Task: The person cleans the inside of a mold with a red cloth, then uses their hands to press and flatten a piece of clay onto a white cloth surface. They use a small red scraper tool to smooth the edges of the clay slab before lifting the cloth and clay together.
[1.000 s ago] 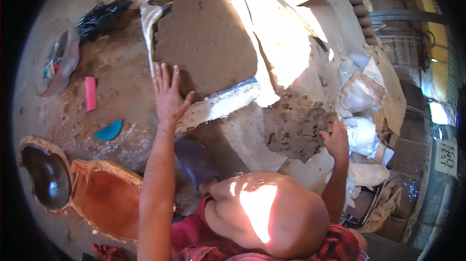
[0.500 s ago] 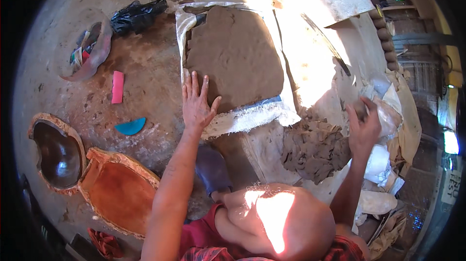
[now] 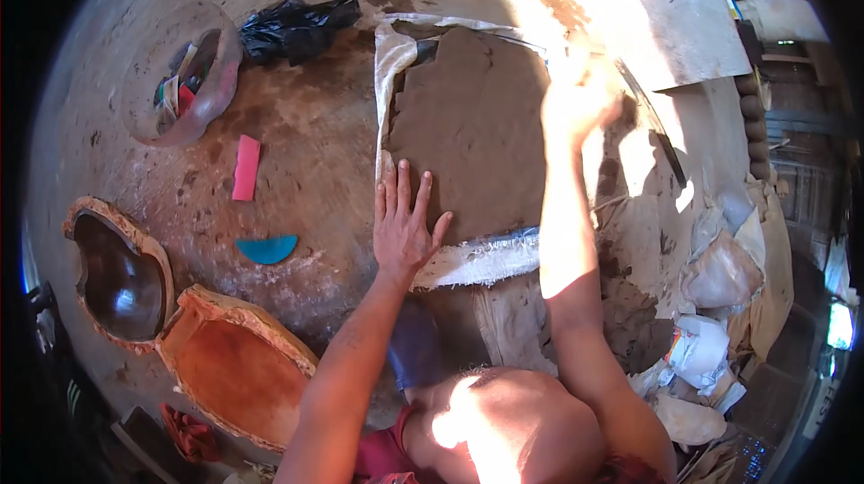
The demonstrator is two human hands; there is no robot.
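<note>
A flat slab of brown clay (image 3: 472,129) lies on a white woven sack (image 3: 477,265) on the floor. My left hand (image 3: 405,225) rests on the slab's near left corner, palm down with fingers stretched. At the slab's far right edge is my right hand (image 3: 583,93), its fingers bent together. Bright sunlight washes it out, so whatever it grips cannot be made out. Partly behind my right forearm sits a heap of torn clay pieces (image 3: 637,327).
Leftward are a clear plastic tub (image 3: 135,106) of small tools, a black plastic bag (image 3: 297,30), a pink strip (image 3: 246,167), a blue half-round scraper (image 3: 268,249) and two hollow moulds (image 3: 238,367). A thin dark strip (image 3: 661,138), a board (image 3: 693,25) and plastic bags (image 3: 720,273) lie rightward.
My right hand has swung from beside the plastic bags, across to the slab's far right edge. My left hand stays on the slab's corner. The whole view has shifted slightly.
</note>
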